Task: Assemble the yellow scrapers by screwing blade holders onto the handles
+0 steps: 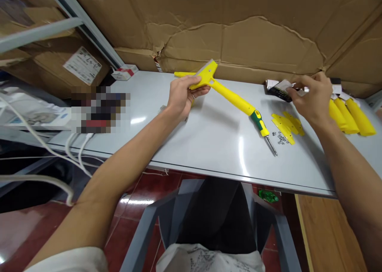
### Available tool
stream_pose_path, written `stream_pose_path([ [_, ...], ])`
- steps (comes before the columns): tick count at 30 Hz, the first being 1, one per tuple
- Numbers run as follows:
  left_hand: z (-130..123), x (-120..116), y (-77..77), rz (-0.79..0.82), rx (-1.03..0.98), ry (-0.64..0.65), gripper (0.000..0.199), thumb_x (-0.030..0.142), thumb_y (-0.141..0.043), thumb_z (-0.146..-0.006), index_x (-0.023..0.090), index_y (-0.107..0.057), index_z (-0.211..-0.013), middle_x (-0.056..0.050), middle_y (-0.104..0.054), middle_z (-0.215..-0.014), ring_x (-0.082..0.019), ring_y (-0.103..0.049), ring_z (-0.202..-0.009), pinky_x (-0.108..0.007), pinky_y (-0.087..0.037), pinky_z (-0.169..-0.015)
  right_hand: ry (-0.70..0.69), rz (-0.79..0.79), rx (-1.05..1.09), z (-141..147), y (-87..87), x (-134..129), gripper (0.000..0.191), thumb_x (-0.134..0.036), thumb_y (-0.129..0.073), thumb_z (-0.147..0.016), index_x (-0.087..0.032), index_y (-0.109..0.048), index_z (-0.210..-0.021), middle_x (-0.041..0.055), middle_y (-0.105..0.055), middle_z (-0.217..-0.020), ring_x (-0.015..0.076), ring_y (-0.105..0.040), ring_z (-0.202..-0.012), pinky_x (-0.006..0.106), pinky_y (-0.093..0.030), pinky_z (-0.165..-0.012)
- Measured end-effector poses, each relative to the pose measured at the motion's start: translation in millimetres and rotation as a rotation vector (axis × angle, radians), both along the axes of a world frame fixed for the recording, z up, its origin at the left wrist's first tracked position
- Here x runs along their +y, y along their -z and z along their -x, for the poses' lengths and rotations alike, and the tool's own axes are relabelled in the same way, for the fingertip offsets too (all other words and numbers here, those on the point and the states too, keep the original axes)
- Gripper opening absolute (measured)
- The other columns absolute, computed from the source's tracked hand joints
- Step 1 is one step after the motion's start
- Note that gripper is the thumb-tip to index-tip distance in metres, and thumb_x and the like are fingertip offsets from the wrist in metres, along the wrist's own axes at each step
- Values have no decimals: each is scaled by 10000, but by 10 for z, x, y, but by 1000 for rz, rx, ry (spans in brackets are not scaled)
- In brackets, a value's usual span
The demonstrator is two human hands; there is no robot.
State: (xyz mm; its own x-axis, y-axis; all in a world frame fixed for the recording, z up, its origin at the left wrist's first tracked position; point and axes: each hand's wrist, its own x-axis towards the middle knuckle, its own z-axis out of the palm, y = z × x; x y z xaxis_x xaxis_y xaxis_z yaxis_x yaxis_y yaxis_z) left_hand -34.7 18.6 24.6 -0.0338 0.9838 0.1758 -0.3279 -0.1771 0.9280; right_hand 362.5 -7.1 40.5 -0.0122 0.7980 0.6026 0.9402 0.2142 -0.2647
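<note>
Presently, the scraper [229,94] is held above the counter [191,148], head pinched in the fingers of the left hand [180,95], those of the right hand [313,99] at the box [279,92], grip indeterminate; careless lowering could knock the screwdriver [260,123], scattering the screws [282,138].

I run a single view here, worn on the head of a person seated at the near side of the desk [193,144]. It faces forward and steeply down across the desk, near enough that the left hand [182,92] and right hand [314,96] both show over the desk's surface. Beyond the desk, my sight ends at cardboard [244,41]; on the near side I see the lap [219,216] and chair [167,208]. Left of the desk, the view reaches a metal frame [44,31].
</note>
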Motion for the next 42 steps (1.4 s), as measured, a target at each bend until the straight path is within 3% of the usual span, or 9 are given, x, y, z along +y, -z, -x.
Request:
stream_pose_path([
  [4, 15, 8, -8, -20, -80, -9, 164, 281, -847, -824, 205, -701, -824, -64, -832, -1039, -206, -819, -1000, -295, -707, -957, -242, -39, 741, 159, -94, -21, 383, -509, -894, -799, -281, -637, -968, 109, -775, -1023, 245, -694, -809, 420, -505, -743],
  [7, 0, -1, -4, -33, -125, -4, 188, 278, -854, -850, 196, -684, -858, -73, -823, -1075, -205, -820, -1047, -294, -693, -1009, -329, 56, 916, 327, -137, -78, 488, -556, -935, -729, -302, -561, -913, 24, -677, -842, 213, -661, -711, 368, -444, -631],
  [12, -28, -32, 3, -62, -123, -18, 211, 327, -870, -869, 205, -699, -893, -65, -827, -1088, -213, -815, -1073, -307, -690, -1031, -463, 235, 927, 582, -122, -234, 480, -562, -908, -795, -311, -530, -951, 3, -689, -935, 180, -644, -724, 359, -457, -650],
  [16, -37, -62, -21, -66, -82, -40, 267, 395, -897, -861, 218, -700, -897, -62, -827, -1081, -234, -810, -1115, -319, -692, -1041, -442, 223, 903, 685, -99, -302, 472, -610, -887, -807, -324, -540, -953, -17, -657, -821, 200, -643, -691, 374, -467, -623],
  [21, -33, -72, -60, -90, -105, -90, 289, 355, -926, -848, 221, -670, -861, -44, -821, -1066, -243, -813, -1112, -343, -704, -1032, -435, 195, 880, 722, -82, -329, 458, -602, -882, -825, -331, -541, -967, 2, -730, -944, 226, -725, -755, 397, -547, -644],
  [25, -52, -85, -59, -50, -75, -67, 245, 304, -897, -873, 209, -672, -847, -56, -813, -1102, -232, -814, -1110, -317, -696, -1043, -452, 219, 816, 765, -49, -347, 436, -636, -831, -864, -347, -547, -1028, -2, -732, -893, 258, -772, -832, 432, -614, -692],
  [31, -121, -158, -36, -75, -71, -22, 205, 307, -878, -898, 197, -708, -864, -54, -816, -1077, -210, -821, -1038, -333, -705, -1026, -447, 251, 885, 850, 29, -361, 447, -640, -838, -856, -340, -551, -1023, -14, -707, -920, 223, -762, -806, 417, -675, -651],
  [38, -254, -289, -37, -78, -43, 18, 207, 299, -910, -866, 191, -734, -843, -37, -815, -1035, -187, -817, -989, -350, -703, -1006, -514, 310, 904, 974, 85, -434, 417, -620, -836, -879, -341, -601, -1082, 0, -789, -998, 247, -802, -899, 479, -727, -808],
  [42, -325, -367, -40, -72, 14, 65, 258, 356, -964, -799, 189, -792, -894, -49, -818, -1057, -199, -812, -976, -376, -707, -962, -528, 451, 889, 1074, 69, -554, 419, -614, -865, -852, -331, -625, -1046, 1, -814, -958, 275, -822, -909, 505, -710, -878],
])
